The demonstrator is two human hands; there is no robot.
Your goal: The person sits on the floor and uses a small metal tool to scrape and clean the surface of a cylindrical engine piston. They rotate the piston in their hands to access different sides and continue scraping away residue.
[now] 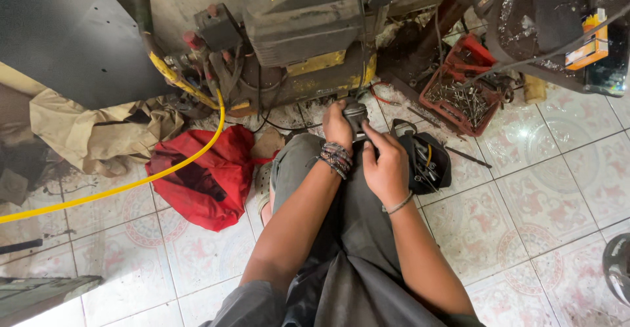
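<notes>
While the left hand (336, 125) grips a dark metal part (355, 116) over the knee, right hand (385, 163) fingers curl onto it.

Both hands, left hand (336, 125) and right hand (386, 166), grip a dark metal part (355, 114).

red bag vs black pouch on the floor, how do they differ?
The red bag lies left of the person's knee, crumpled and slack, with a yellow hose running across it; the black pouch sits right of the right hand, nothing laid over it. The red bag is clearly larger than the black pouch. Tools show inside the black pouch; the red bag's contents are hidden. Both are soft and rest on the tiled floor.
</notes>
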